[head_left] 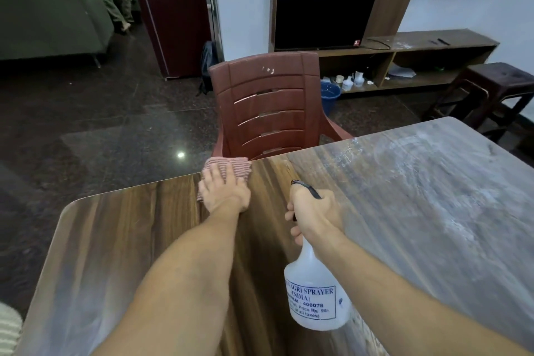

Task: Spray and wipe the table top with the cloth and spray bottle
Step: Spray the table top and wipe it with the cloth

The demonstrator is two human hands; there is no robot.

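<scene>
A wooden table top (121,240) fills the lower view; its left part looks dark and clean, its right part is dull with whitish smears. My left hand (224,192) presses flat on a pink striped cloth (231,167) at the table's far edge. To its right, my right hand (313,211) grips the black trigger head of a translucent white spray bottle (316,295), held above the table with its printed label facing me. The nozzle points away from me toward the far edge.
A reddish-brown plastic chair (268,104) stands against the table's far side, just beyond the cloth. A blue bucket (329,95), a TV unit (375,52) and a dark stool (497,87) stand behind. A person sits on a sofa at far left. Dark glossy floor lies to the left.
</scene>
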